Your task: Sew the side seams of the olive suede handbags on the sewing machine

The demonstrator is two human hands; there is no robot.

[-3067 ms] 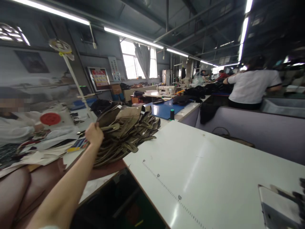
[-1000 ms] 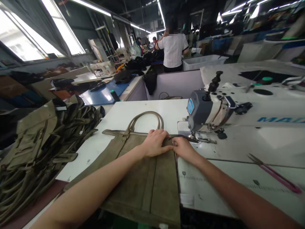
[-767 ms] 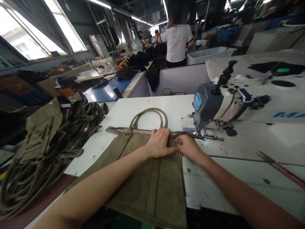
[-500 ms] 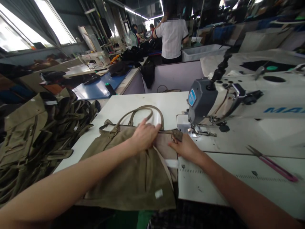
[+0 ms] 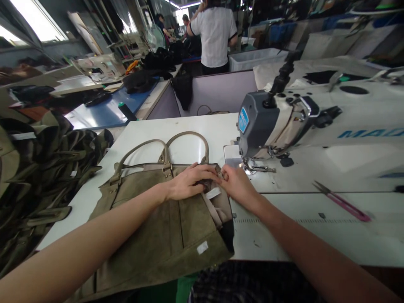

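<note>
Looking down from the head camera. Pressing the left hand (image 5: 189,181) flat, fingers together, on the upper right part of the olive bag (image 5: 158,227). Pinching the bag's top right corner with the right hand (image 5: 238,187), fingers curled in, touching the left fingertips and just beside the presser foot of the sewing machine (image 5: 268,122). Lying flat on the white table (image 5: 284,235), mouth turned away, both looped handles (image 5: 186,136) resting beyond the top hem, lower edge hanging over the near side. Showing a small white label (image 5: 213,193) between the two hands.

Judging the bag as soft and limp, suede-like, fairly light, gripping the tabletop rather than sliding, and likely buckling when pushed from one side. Judging the firmer top hem and the handle roots as the surest places for taking hold, the body panel giving little to grip.

Gleaming smooth and hard under the strip lights, with a printed ruler scale near the front. Lying apart to the right, pink-handled snips (image 5: 342,203). Heaping up at the left, a pile of like bags (image 5: 47,168). Standing at a far bench, back turned, a person in a white shirt (image 5: 214,35).
</note>
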